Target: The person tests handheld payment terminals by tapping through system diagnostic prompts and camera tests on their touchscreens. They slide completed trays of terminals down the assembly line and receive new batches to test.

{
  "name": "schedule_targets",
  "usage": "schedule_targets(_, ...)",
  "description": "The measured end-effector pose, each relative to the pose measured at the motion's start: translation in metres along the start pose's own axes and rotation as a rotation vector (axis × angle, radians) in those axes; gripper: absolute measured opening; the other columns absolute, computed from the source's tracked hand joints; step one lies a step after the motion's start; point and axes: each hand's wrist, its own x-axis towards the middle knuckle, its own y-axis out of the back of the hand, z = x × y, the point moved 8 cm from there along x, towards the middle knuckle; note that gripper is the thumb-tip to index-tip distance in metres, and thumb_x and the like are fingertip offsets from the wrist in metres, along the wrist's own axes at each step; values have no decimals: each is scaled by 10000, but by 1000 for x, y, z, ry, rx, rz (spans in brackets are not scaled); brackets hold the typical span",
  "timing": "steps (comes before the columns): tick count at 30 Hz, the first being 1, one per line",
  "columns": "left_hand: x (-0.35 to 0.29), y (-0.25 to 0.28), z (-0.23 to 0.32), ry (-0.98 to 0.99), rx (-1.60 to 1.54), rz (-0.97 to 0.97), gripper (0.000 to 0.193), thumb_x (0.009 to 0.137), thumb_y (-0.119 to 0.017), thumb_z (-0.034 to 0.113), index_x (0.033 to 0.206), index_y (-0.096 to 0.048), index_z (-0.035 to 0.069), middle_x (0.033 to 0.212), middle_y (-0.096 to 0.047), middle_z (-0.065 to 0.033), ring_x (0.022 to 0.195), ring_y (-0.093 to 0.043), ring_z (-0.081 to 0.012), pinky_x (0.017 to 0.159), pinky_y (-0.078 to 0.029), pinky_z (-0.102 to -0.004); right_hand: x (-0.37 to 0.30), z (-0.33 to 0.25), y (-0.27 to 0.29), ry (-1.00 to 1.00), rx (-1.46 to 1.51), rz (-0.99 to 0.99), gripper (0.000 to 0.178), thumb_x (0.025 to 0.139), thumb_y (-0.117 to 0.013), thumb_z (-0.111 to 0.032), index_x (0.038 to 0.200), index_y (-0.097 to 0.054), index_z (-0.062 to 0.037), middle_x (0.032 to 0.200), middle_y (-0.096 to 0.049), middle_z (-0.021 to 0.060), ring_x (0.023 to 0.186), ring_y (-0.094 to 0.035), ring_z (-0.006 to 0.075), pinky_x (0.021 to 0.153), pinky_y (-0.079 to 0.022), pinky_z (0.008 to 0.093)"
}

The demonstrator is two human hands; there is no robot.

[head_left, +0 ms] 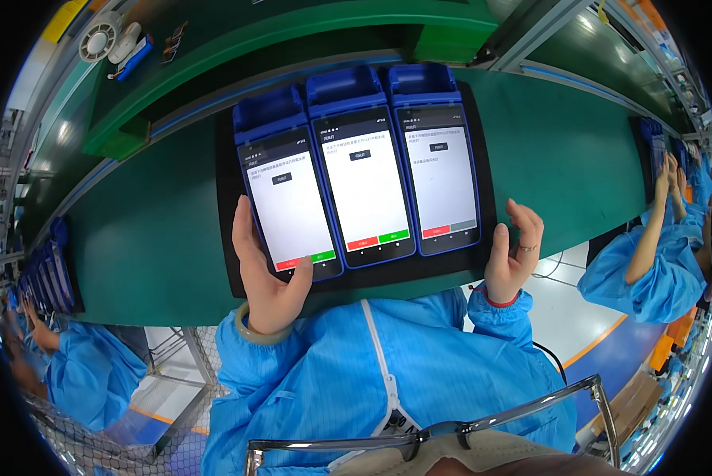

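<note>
Three blue handheld payment terminals lie side by side, screens lit: the left terminal (292,210), the middle terminal (365,186) and the right terminal (443,182). Each has a blue hood at its far end and coloured buttons low on the screen. My left hand (270,287) spreads around the left terminal's lower left corner. Its fingers run along the side, and the thumb tip sits over the green button. Beside the right terminal's lower right edge hovers my right hand (514,250), fingers loosely bent, thumb apart, nothing in it.
A black mat (372,278) lies under the terminals on the green bench (546,151). Beyond rises a green shelf (292,51) with a small white fan (100,36). More terminals stand in a row (50,274) at far left. Co-workers in blue sleeves sit at both sides.
</note>
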Motion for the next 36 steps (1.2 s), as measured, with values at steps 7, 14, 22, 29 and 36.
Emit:
schedule_targets(7,0,0,0,-5,11,6,810,729,-492,-27,1433,-95,21,1447,-181,-243,1343,-233,-306,1084,-215,-399,1,-3,0,19,-10,1,277,783,-571,38,1053,-613,-8,1016,-557,127,920,-524,232,812,-412,303)
schedule_targets(14,1,1,0,41,-69,43,825,691,-488,-30,1415,-93,-47,1429,-195,-248,1329,-260,-326,1085,-213,-407,1,-2,-1,13,3,14,257,780,-570,47,1025,-625,-8,997,-560,115,911,-527,227,800,-419,303)
schedule_targets(22,-2,2,-3,52,-73,40,830,679,-469,-38,1416,-88,-46,1438,-175,-246,1347,-223,-332,1090,-203,-408,-3,0,-2,-14,40,-16,241,732,-579,61,949,-656,-9,980,-553,115,890,-521,236,773,-428,306)
schedule_targets(29,0,2,-2,26,-105,34,852,645,-445,-38,1418,-87,-42,1450,-154,-247,1355,-209,-332,1094,-191,-408,-5,-48,-19,350,-185,-200,320,609,-676,-162,926,-706,-135,1035,-540,111,893,-454,263,797,-372,376)
schedule_targets(36,0,4,-4,29,-134,35,864,624,-431,-35,1419,-92,-38,1445,-168,-241,1351,-217,-329,1095,-187,-404,-6,-59,-32,425,-252,-276,340,602,-701,-207,937,-708,-149,1056,-536,110,908,-440,269,816,-359,378)
